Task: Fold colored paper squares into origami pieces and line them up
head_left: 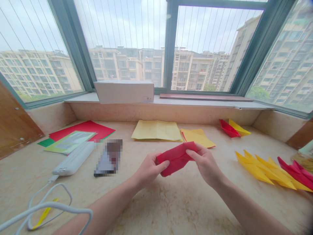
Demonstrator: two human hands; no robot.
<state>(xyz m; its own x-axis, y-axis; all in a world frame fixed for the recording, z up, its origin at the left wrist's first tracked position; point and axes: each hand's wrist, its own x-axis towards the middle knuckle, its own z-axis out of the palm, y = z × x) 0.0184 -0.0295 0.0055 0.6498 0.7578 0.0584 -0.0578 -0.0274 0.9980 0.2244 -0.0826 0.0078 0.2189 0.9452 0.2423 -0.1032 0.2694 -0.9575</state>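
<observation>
A folded red paper (176, 157) is held just above the marble counter (171, 202), between both hands. My left hand (148, 169) pinches its left end with the thumb on top. My right hand (204, 161) grips its right end, fingers curled over the top edge. Behind them lie a stack of yellow sheets (156, 131) and an orange-yellow sheet (198, 137).
Red and green sheets (83, 131) lie at the left beside a white power bank (74, 158) with white cables (49, 205) and a blurred-out dark object (109, 157). Folded red and yellow boats (233, 129) sit back right; several folded shapes (274, 169) lie right. A white box (124, 91) stands on the sill.
</observation>
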